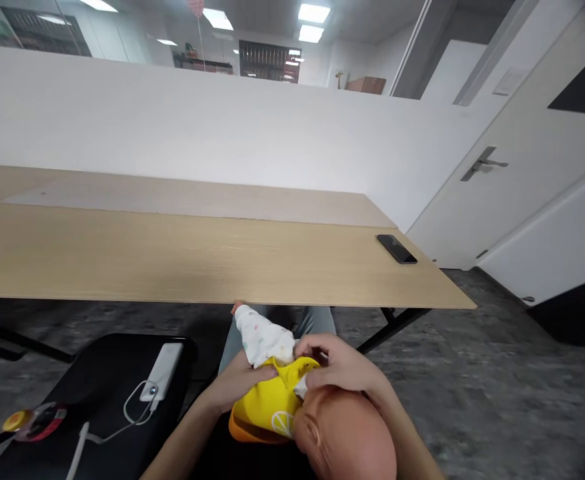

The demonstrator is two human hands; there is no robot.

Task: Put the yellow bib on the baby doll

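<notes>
A baby doll with a bald vinyl head (345, 433) lies across my lap, its head toward me and a small foot (237, 307) pointing at the desk. It wears a white dotted garment (262, 337) and a yellow bib with an orange edge (267, 400). My left hand (237, 380) grips the bib's left side on the doll's chest. At the doll's neck, the fingers of my right hand (337, 363) pinch the bib's upper edge. The doll's face is hidden from this view.
A wooden desk (197, 257) stands ahead, with a black phone (396, 249) on its right end. On a black seat (92, 380) at left lie a white power bank (165, 370), its cable, and a small orange-and-red object (35, 421). A white door (522, 167) stands right.
</notes>
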